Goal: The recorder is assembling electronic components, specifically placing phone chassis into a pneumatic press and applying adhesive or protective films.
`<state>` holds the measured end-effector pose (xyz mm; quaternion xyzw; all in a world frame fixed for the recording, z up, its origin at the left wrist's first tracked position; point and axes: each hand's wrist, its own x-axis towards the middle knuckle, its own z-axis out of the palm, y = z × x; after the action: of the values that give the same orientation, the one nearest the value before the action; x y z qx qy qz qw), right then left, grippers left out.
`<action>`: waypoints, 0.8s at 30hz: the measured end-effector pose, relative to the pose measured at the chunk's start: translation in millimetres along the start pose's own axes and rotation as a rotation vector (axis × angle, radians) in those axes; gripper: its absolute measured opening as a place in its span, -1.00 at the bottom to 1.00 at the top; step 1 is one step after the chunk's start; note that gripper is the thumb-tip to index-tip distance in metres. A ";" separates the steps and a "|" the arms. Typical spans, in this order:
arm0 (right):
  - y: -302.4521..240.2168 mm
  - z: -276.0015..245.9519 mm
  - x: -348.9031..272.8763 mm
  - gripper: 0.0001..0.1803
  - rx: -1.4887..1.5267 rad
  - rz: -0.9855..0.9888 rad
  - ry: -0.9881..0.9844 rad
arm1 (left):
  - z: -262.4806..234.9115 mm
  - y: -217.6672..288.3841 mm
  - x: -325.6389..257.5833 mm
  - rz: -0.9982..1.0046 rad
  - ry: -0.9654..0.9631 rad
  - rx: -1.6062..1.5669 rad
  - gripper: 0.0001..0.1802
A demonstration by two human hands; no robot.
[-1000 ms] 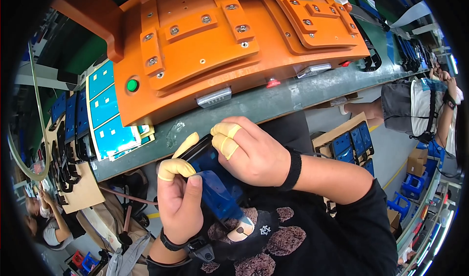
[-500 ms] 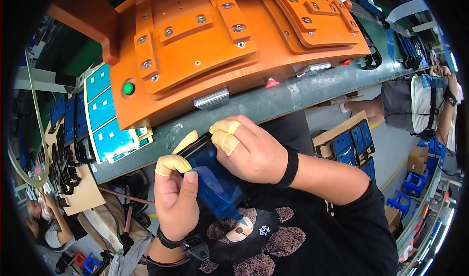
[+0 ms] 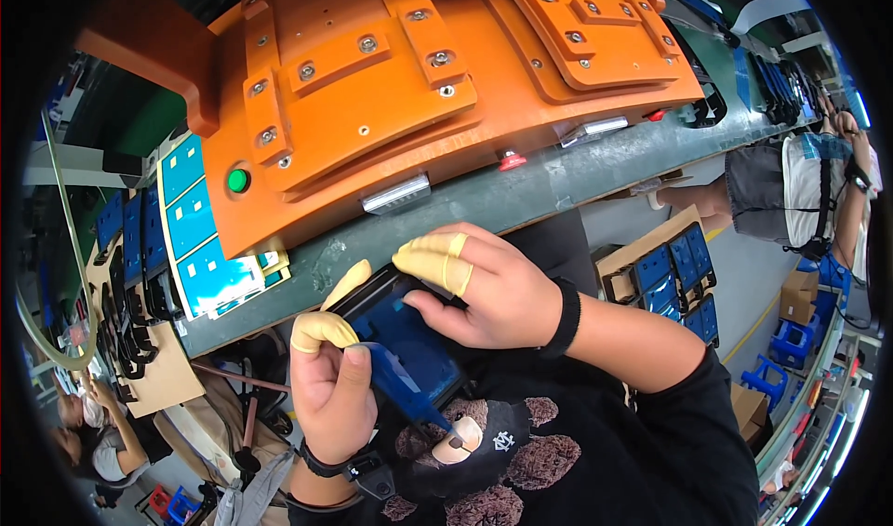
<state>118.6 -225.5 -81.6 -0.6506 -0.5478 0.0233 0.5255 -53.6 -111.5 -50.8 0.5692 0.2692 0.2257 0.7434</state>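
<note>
A flat black-framed panel with a blue face (image 3: pixel 409 331) is tilted in front of my chest. My left hand (image 3: pixel 335 377), wearing yellow finger cots, pinches a loose flap of blue film (image 3: pixel 405 384) between thumb and forefinger at the panel's left side. One of its covered fingers reaches along the panel's far left edge. My right hand (image 3: pixel 493 289), also in yellow finger cots, grips the panel's upper right edge, its thumb lying over the blue face. The film hangs partly lifted, its lower end pointing toward my shirt. The panel's underside is hidden.
A large orange fixture (image 3: pixel 372 107) with a green button (image 3: pixel 239 181) stands on the green bench (image 3: pixel 502 186). Blue film sheets (image 3: pixel 200 219) lie left of it. More blue panels (image 3: pixel 665 270) sit in a cardboard box at right. Other people work at both sides.
My right hand has shifted, and its thumb now shows on the panel's face. The film flap in my left hand looks narrower and more folded. The view has moved slightly.
</note>
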 end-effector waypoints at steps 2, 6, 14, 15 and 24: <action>2.8 -3.1 0.0 -0.62 -0.003 -0.015 -0.015 | 1.6 1.5 -1.1 -0.013 -0.015 -0.061 -0.82; 6.2 -7.4 3.3 -0.69 0.069 -0.034 -0.023 | 2.8 1.8 -2.6 -0.038 -0.020 -0.074 -0.81; 4.0 -7.5 10.2 -0.71 0.020 -0.076 -0.054 | -2.3 -2.2 -4.6 -0.055 -0.073 -0.087 -0.81; 2.1 -9.4 10.4 -0.71 -0.025 -0.085 -0.084 | -4.0 -1.6 -5.1 -0.051 -0.074 -0.086 -0.81; 6.3 -14.1 15.2 -0.73 -0.040 -0.076 -0.239 | 6.5 -11.6 6.3 0.104 -0.177 0.056 -0.60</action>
<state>137.5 -222.6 -71.5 -0.6324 -0.6312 0.0700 0.4436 -44.2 -115.1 -61.6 0.6208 0.1788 0.2051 0.7352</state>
